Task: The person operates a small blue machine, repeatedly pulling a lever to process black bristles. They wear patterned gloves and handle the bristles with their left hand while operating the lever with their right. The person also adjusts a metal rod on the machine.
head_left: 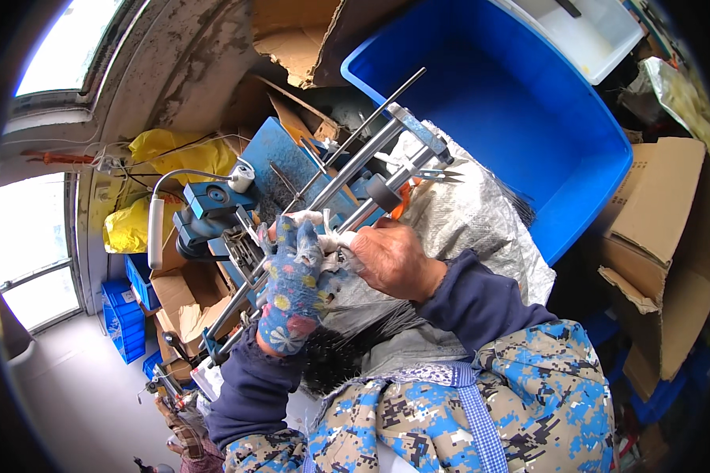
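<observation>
My left hand [292, 288] wears a worn blue glove with a flower pattern. It is raised in front of the machine, fingers bent together; what they close on, if anything, is hidden. White wrapping [333, 240] shows around its fingertips and thumb, and it looks like tape or cloth strip. My bare right hand [398, 260] comes in from the right and pinches this white wrapping against the left hand. Just beyond both hands lies a blue bench machine [272, 169] with two parallel metal rods [363, 162]. Metal pliers [438, 175] rest at the rods' far end.
A large blue bin [489, 102] stands at the far right, with a white woven sack [469, 221] before it. Cardboard boxes [647, 213] stand on the right. A lamp [156, 229] and yellow bags [126, 226] are on the left. Another person's sleeve [185, 437] shows lower left.
</observation>
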A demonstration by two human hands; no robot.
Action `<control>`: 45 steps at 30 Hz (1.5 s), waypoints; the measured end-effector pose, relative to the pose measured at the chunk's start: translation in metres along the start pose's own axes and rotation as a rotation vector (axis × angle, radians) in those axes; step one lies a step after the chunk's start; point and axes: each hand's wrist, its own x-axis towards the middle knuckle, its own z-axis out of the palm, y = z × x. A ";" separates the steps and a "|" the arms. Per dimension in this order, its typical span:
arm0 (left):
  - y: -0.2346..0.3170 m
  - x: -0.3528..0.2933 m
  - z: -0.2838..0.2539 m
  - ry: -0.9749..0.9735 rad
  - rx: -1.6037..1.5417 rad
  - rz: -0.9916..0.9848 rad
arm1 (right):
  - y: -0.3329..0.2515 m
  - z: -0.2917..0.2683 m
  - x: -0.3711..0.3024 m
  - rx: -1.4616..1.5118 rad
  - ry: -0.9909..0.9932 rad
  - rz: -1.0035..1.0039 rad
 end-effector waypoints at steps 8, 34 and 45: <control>0.007 0.004 0.000 0.160 0.301 0.103 | 0.002 0.009 -0.004 0.068 0.060 0.011; -0.017 0.007 -0.004 -0.042 -0.064 0.036 | 0.002 0.010 -0.005 0.176 0.081 0.079; 0.004 0.009 0.000 0.171 0.251 0.186 | 0.004 0.009 -0.004 0.141 0.085 0.025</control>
